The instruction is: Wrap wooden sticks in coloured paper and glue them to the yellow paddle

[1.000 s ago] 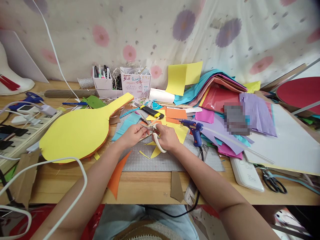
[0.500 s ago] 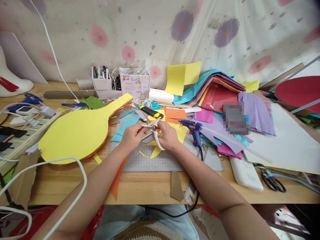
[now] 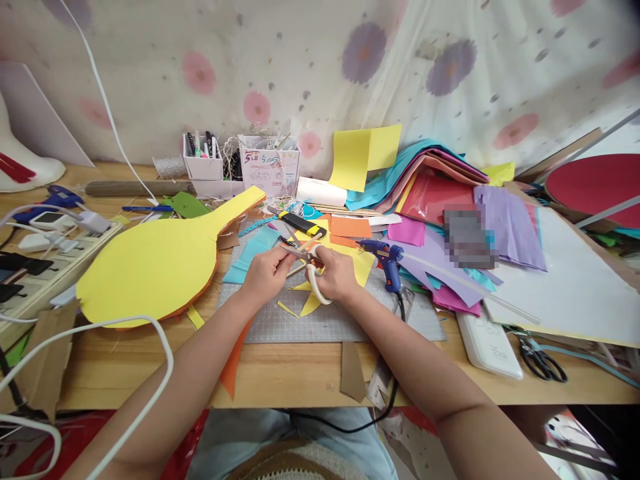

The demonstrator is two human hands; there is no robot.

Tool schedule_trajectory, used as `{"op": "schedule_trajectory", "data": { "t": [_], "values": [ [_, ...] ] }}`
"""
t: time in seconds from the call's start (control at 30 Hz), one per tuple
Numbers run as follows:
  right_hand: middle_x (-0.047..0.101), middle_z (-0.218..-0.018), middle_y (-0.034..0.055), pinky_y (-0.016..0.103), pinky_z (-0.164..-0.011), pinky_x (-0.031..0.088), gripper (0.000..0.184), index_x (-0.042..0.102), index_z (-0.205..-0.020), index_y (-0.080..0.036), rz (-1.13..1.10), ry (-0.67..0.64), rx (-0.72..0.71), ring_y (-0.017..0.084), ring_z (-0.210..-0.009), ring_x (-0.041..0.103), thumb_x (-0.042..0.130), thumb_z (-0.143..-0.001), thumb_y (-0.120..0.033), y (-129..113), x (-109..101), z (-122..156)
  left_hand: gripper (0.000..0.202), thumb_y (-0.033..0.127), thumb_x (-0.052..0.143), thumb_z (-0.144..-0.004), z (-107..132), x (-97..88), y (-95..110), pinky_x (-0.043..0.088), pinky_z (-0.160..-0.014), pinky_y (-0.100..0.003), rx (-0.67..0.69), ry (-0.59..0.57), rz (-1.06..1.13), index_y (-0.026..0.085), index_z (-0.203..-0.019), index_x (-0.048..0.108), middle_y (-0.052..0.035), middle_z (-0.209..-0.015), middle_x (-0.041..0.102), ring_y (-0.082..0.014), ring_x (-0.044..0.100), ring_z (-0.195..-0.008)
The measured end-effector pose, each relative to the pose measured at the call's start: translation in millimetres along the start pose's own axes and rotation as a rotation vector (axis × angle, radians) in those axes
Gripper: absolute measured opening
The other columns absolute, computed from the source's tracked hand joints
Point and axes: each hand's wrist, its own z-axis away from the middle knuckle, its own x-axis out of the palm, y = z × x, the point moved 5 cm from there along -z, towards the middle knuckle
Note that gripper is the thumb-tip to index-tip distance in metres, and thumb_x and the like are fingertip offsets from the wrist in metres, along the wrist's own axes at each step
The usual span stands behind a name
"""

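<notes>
My right hand (image 3: 336, 275) is closed round white-handled scissors (image 3: 315, 280), their blades pointing left and up towards my left hand. My left hand (image 3: 266, 272) pinches a thin wooden stick (image 3: 306, 244) with a small piece of paper at the blades. Both hands hover over a grey cutting mat (image 3: 325, 321) strewn with yellow paper scraps (image 3: 310, 304). A blue hot glue gun (image 3: 386, 261) stands just right of my right hand.
A large yellow paddle-shaped cutout (image 3: 155, 263) lies to the left, beside a power strip (image 3: 45, 261) with white cables. Coloured paper sheets (image 3: 440, 193) pile up at the right. Black scissors (image 3: 541, 355), a white remote-like box (image 3: 489, 344), pen holders (image 3: 204, 160) and a utility knife (image 3: 300, 224) lie around.
Both hands have stayed over the mat. The scissors and the stick have shifted slightly between my fingers; the view has drifted a little.
</notes>
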Motion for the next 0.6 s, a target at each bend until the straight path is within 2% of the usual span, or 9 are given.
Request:
{"op": "schedule_trajectory", "data": {
  "t": [0.1, 0.27, 0.33, 0.4, 0.47, 0.53, 0.6],
  "values": [
    [0.062, -0.077, 0.0027, 0.026, -0.058, 0.030, 0.017, 0.050, -0.081, -0.020, -0.008, -0.002, -0.012, 0.017, -0.071, 0.055, 0.048, -0.073, -0.035, -2.6, -1.1, -1.4, 0.024, 0.027, 0.042, -0.083, 1.0, 0.0, -0.7, 0.040, -0.060, -0.023, -0.012, 0.033, -0.039, 0.016, -0.084, 0.064, -0.0042, -0.075, 0.065, -0.0127, 0.055, -0.065],
    [0.061, -0.090, 0.0044, 0.026, -0.063, 0.033, 0.027, 0.051, -0.089, -0.020, -0.040, -0.100, -0.018, 0.018, -0.081, 0.054, 0.046, -0.078, -0.045, -3.2, -0.8, -4.1, 0.024, 0.030, 0.042, -0.083, 0.3, 1.0, -10.7, 0.035, -0.055, -0.022, -0.148, 0.054, -0.056, 0.017, -0.081, 0.063, -0.0010, -0.066, 0.061, -0.0116, 0.052, -0.059],
    [0.059, -0.092, 0.0053, 0.026, -0.065, 0.035, 0.030, 0.050, -0.091, -0.019, -0.056, -0.164, -0.037, 0.018, -0.082, 0.052, 0.047, -0.078, -0.046, -1.5, 1.3, -3.2, 0.027, 0.033, 0.039, -0.083, -1.6, -4.3, -19.2, 0.034, -0.053, -0.022, -0.244, 0.105, -0.007, 0.017, -0.080, 0.061, 0.0000, -0.062, 0.057, -0.0109, 0.049, -0.056],
    [0.058, -0.095, 0.0067, 0.028, -0.070, 0.037, 0.033, 0.050, -0.093, -0.018, -0.050, -0.202, -0.066, 0.019, -0.084, 0.051, 0.048, -0.077, -0.047, 0.4, 2.9, -1.6, 0.032, 0.036, 0.035, -0.085, -3.4, -15.2, -27.8, 0.033, -0.051, -0.021, -0.342, 0.210, 0.041, 0.016, -0.080, 0.059, 0.0004, -0.060, 0.054, -0.0104, 0.046, -0.053],
    [0.057, -0.097, 0.0091, 0.030, -0.075, 0.037, 0.036, 0.050, -0.097, -0.017, 0.011, -0.188, -0.044, 0.020, -0.088, 0.050, 0.047, -0.078, -0.047, 4.7, 2.3, -0.6, 0.033, 0.037, 0.033, -0.085, -6.0, -25.5, -30.7, 0.032, -0.052, -0.022, -0.385, 0.255, 0.000, 0.017, -0.080, 0.059, 0.0002, -0.061, 0.053, -0.0107, 0.046, -0.054],
    [0.056, -0.100, 0.0127, 0.033, -0.080, 0.036, 0.040, 0.052, -0.099, -0.014, 0.129, -0.161, 0.038, 0.024, -0.093, 0.048, 0.047, -0.078, -0.047, 11.7, -0.2, -0.4, 0.032, 0.036, 0.034, -0.085, -8.2, -30.6, -28.7, 0.032, -0.054, -0.023, -0.413, 0.202, -0.147, 0.018, -0.082, 0.060, -0.0007, -0.064, 0.056, -0.0124, 0.049, -0.058],
    [0.055, -0.102, 0.0167, 0.036, -0.083, 0.035, 0.046, 0.055, -0.100, -0.011, 0.242, -0.211, 0.122, 0.028, -0.097, 0.046, 0.051, -0.075, -0.049, 19.4, -2.1, -0.3, 0.031, 0.037, 0.036, -0.084, -8.8, -30.2, -24.0, 0.031, -0.056, -0.025, -0.434, 0.098, -0.357, 0.020, -0.087, 0.061, -0.0023, -0.069, 0.061, -0.0154, 0.053, -0.063]
  ]
}}
